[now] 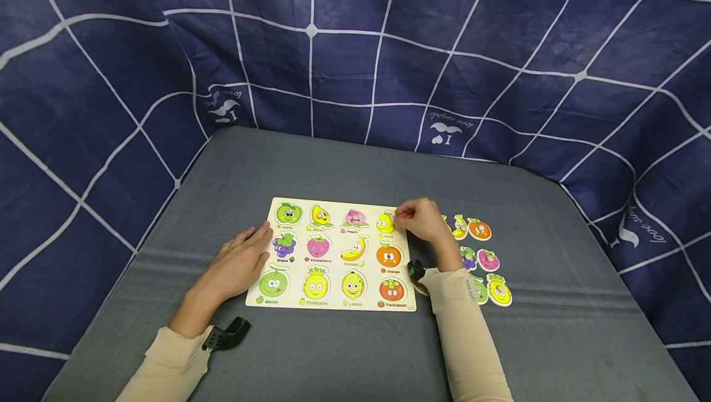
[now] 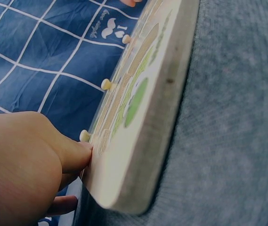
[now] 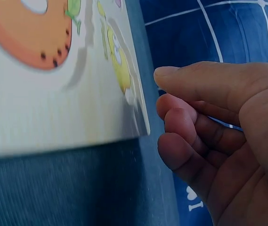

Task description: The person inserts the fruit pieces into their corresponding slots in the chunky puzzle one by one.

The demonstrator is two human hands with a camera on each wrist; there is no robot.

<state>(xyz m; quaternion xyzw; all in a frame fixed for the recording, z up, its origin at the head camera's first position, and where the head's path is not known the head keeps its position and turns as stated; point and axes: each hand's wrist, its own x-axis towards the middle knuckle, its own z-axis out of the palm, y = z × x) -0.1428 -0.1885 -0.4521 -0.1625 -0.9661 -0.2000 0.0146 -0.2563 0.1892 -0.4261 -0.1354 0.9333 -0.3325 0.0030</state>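
A pale fruit puzzle board [image 1: 300, 310] lies on the grey surface, printed with rows of smiling fruits. Its far row shows an apple [image 1: 289, 213], a yellow mango-like fruit [image 1: 320, 216], a peach [image 1: 354, 219] and a pear [image 1: 385, 223]. Small knobs [image 2: 106, 84] rise from that row in the left wrist view. My left hand [image 1: 236, 264] rests at the board's left edge, fingers extended and thumb touching it. Beside the pear, at the far right corner, is my right hand [image 1: 423, 221]. Its fingers [image 3: 176, 153] are loosely bent, with nothing visible between them and the thumb.
Loose fruit pieces lie right of the board: a banana [image 1: 460, 227], an orange [image 1: 479, 229], grapes [image 1: 468, 258], a strawberry [image 1: 488, 260] and a pineapple [image 1: 499, 290]. My right forearm partly covers a green piece [image 1: 480, 291]. Dark blue checked cloth [image 1: 344, 68] walls the surface.
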